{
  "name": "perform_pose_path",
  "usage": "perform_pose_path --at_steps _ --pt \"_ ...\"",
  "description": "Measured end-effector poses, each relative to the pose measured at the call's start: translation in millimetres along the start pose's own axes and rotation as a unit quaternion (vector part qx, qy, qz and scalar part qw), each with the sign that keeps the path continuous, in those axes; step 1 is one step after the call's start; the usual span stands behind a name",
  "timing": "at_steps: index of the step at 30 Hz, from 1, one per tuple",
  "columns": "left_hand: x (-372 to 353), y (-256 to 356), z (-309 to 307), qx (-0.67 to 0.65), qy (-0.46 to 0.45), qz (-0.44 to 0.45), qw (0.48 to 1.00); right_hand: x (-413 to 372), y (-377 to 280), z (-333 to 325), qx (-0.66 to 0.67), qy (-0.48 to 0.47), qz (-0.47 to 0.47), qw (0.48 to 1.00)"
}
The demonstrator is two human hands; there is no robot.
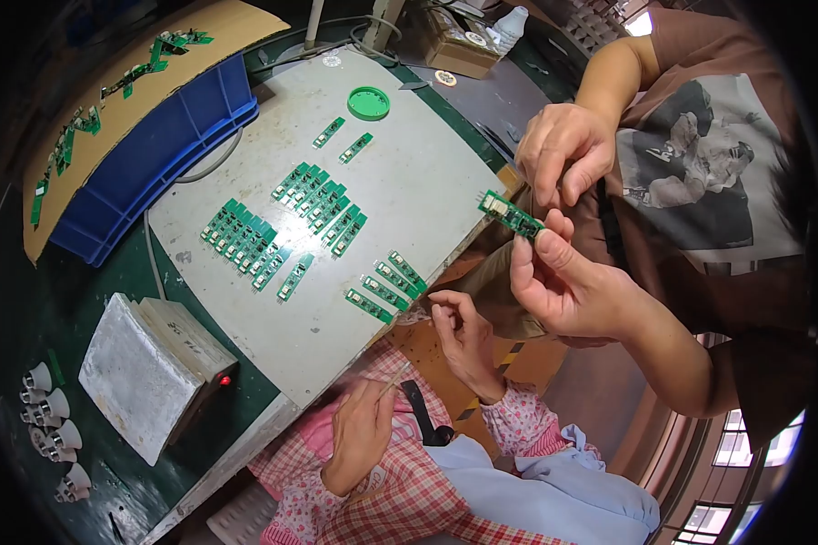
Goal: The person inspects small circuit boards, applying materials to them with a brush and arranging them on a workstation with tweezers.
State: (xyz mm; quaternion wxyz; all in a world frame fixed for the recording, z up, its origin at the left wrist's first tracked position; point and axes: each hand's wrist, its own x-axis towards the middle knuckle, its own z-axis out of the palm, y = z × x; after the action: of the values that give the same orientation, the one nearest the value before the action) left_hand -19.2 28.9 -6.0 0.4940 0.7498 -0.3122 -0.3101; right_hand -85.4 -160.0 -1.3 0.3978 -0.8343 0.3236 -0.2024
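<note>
- Head view: the left hand [563, 286] pinches one end of a green circuit board [511, 214] between thumb and fingertips, holding it in the air just past the white worktop's [409, 182] right edge.
- The right hand [562, 150] curls just above that board; I cannot tell whether it grips.
- A co-worker's hand [463, 338] sits close below, at the worktop's edge, near the rows of boards [282, 227].

Bright, even overhead light, soft shadows; circuit board [511, 215] sharp; fisheye-bent edges darken, perhaps slightly blurred.
</note>
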Motion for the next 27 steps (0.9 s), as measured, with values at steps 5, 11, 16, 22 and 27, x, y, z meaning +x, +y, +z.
perform_pose_path --at_steps 5,11,16,22,27 --pt "-1.5 6.1 -0.8 -0.004 -0.003 -0.003 1.000 3.3 -13.1 4.6 0.075 0.013 0.046 0.996" --pt "-3.6 6.2 -2.0 0.000 0.011 0.015 1.000 3.0 -10.6 4.9 0.061 0.005 0.048 0.997" --pt "-4.5 5.9 -2.1 -0.012 0.022 0.038 0.999 2.7 -17.6 1.6 0.036 0.010 0.041 0.998" --pt "-8.1 -0.5 -0.7 0.004 0.033 0.056 0.998 -0.5 -18.8 2.1 0.041 0.029 0.038 0.998" --pt "-9.9 4.4 -1.6 -0.018 0.043 0.062 0.997 -2.3 -17.5 1.1 0.033 0.031 0.043 0.998"
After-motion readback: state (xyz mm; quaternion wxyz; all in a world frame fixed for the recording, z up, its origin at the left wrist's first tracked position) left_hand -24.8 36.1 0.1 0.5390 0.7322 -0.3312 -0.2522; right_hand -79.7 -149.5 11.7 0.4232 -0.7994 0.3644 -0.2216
